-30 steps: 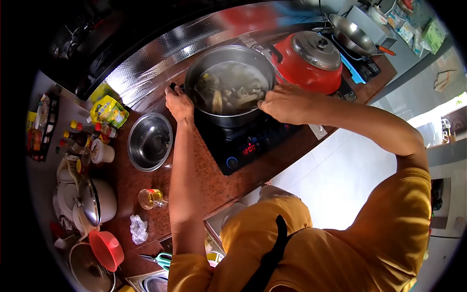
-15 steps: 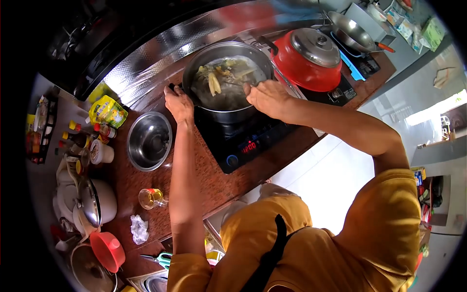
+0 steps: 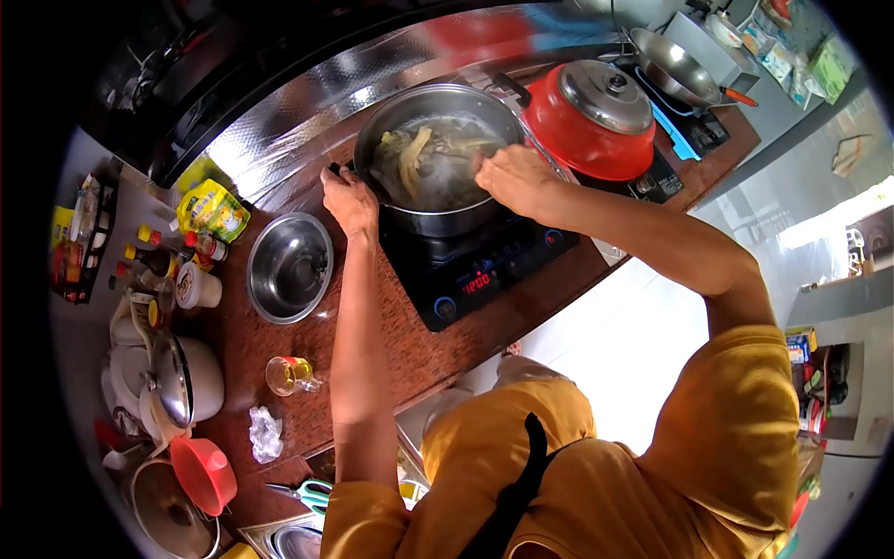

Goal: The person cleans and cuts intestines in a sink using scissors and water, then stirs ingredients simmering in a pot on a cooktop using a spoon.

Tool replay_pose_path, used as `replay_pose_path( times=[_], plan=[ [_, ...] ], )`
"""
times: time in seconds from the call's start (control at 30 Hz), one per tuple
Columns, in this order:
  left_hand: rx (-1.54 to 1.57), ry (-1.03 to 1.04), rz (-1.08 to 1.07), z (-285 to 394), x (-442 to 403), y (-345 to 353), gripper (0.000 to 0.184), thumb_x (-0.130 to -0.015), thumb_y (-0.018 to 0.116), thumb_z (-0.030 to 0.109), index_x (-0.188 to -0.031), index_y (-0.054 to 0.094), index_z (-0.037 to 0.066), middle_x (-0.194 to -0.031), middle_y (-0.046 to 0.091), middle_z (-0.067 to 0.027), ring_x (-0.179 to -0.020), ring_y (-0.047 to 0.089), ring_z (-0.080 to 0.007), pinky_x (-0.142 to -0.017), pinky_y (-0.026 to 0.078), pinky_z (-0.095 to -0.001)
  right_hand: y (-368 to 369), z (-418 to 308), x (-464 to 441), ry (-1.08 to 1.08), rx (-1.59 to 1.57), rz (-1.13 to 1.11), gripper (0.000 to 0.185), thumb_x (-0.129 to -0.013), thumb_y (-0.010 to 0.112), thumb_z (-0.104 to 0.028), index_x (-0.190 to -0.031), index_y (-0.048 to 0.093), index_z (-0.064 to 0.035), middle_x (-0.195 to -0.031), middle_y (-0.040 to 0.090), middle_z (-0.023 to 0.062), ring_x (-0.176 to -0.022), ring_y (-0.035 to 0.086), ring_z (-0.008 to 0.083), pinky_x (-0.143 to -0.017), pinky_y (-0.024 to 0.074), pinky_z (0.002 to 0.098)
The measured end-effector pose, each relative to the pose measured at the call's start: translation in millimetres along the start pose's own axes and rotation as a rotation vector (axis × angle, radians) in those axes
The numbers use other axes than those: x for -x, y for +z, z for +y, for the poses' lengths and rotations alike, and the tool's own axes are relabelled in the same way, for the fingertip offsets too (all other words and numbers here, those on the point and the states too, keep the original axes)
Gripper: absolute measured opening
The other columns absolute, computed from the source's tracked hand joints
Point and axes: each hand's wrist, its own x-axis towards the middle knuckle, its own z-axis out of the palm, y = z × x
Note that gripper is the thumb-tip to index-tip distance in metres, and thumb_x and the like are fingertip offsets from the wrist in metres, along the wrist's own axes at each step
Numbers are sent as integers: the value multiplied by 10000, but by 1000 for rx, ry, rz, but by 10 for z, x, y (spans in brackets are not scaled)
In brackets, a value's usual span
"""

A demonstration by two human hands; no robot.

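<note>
A steel pot (image 3: pixel 438 222) stands on a black induction cooker (image 3: pixel 447 303) with red lit digits. Pale pieces of food (image 3: pixel 412 160) lie in cloudy liquid inside it. At the pot's left side, my left hand (image 3: pixel 349 200) is closed round its black handle. My right hand (image 3: pixel 517 180) is closed above the pot's right rim, on a thin utensil that is mostly hidden by the hand and the liquid.
Left of the cooker are a steel bowl (image 3: pixel 291 268), a glass cup (image 3: pixel 291 374), a crumpled plastic bag (image 3: pixel 265 434), bottles and a white rice cooker (image 3: pixel 200 377). A red pot (image 3: pixel 596 126) with a lid stands close on the right.
My right hand has moved left from the pot's right rim, then slightly right again. The food in the liquid has shifted and turned. My left hand stays at the handle.
</note>
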Motion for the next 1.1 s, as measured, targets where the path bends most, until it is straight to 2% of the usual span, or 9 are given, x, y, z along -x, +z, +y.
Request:
replay_pose_path(
  times=[0.07,0.2,0.33,0.47,0.57,0.8,0.9,0.97,1.1],
  plan=[
    [-6,-1,14,-29,1,26,248,-871,417,130,-982,458,-88,-852,569,-297,-849,545,-434,-699,417,-434,-86,-35,59,-43,68,-21,136,-730,504,-92,-747,638,-77,-678,626,104,-648,633,250,-502,491,367],
    [4,-22,71,15,29,58,272,-869,422,135,-1011,454,-95,-835,571,-298,-831,549,-437,-700,415,-438,-233,145,184,-83,-141,-179,121,-704,521,-82,-695,640,-58,-711,629,104,-676,628,280,-553,498,378],
    [-23,-27,139,-9,20,120,264,-872,421,150,-1008,462,-72,-814,578,-282,-821,545,-438,-698,405,-444,-317,343,263,-237,24,-271,138,-711,514,-106,-713,650,-89,-730,632,94,-706,626,274,-575,499,386],
    [-15,-29,97,24,36,67,237,-876,411,166,-980,472,-38,-812,577,-274,-822,534,-443,-687,402,-443,-441,495,289,-245,-6,-249,131,-711,504,-101,-686,629,-71,-721,623,103,-714,621,280,-605,495,380],
    [3,10,73,3,0,46,225,-877,402,173,-955,476,-25,-819,576,-270,-827,528,-443,-685,400,-448,-616,627,287,-324,5,-171,140,-733,492,-95,-790,619,-78,-718,615,108,-690,617,270,-586,488,381],
    [-11,6,63,-28,-12,50,293,-877,408,186,-1062,470,-32,-903,579,-266,-874,538,-424,-729,418,-443,-759,644,150,55,-33,-6,198,-800,457,-90,-936,593,-40,-798,622,131,-765,616,277,-659,484,369],
    [-7,17,64,-1,1,35,298,-875,411,177,-1072,467,-40,-906,579,-268,-875,541,-422,-732,421,-442,-403,544,-88,191,-53,54,167,-753,470,-54,-814,625,-57,-834,630,120,-790,624,269,-622,505,367],
    [-12,24,84,-35,18,59,295,-874,416,172,-1069,467,-43,-905,579,-269,-872,543,-420,-729,423,-442,-281,408,-236,277,-39,-76,221,-779,456,-87,-894,644,-78,-881,639,96,-813,628,257,-651,514,357],
    [-36,-3,55,21,3,25,294,-871,423,164,-1070,465,-48,-904,579,-270,-870,548,-414,-723,426,-440,12,77,-503,325,-186,-202,221,-800,452,-105,-869,661,-90,-898,642,97,-883,617,223,-714,503,321]
  ],
)
